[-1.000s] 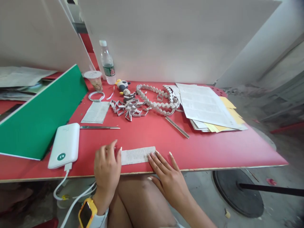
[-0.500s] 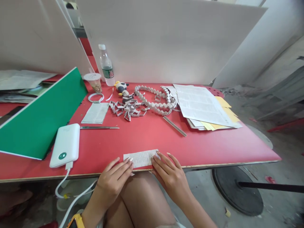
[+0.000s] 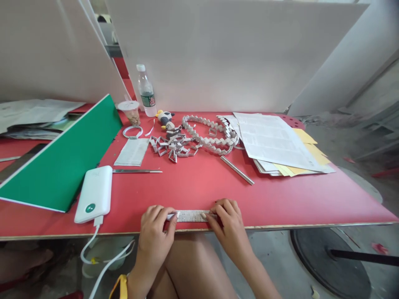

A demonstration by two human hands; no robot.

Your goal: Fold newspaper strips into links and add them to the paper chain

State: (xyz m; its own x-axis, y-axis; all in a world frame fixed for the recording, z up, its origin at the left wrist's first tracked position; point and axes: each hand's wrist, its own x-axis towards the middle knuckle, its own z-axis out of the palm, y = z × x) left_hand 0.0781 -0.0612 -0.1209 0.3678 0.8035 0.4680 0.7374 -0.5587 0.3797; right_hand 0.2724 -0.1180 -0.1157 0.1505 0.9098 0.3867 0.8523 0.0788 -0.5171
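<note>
To the right of the white plastic power bank (image 3: 95, 191), near the front edge of the red worktop (image 3: 274, 195), lies a narrow strip of printed paper (image 3: 190, 216). It has just gone from a broader, flatter piece to a slim band, which suggests a lengthwise fold being brought into line. The left hand (image 3: 156, 232), the nearer one to the power bank, has its grip pinching the near end of the strip between thumb and fingers; the right hand (image 3: 231, 228), farther right of the power bank, pinches the far end in the same way.

The strip runs roughly parallel to the front edge and close to it, so there is little support on that side. Beyond it, red surface shows up to the slim silver metal tool (image 3: 137, 171), whose one end lies beside the power bank, and to the thin grey folded strip (image 3: 237, 170), well to the right of the power bank. The tall green panel (image 3: 62, 158) bounds the power bank's left side, while its white cable (image 3: 97, 236) drops over the front edge, apart from the left hand.
</note>
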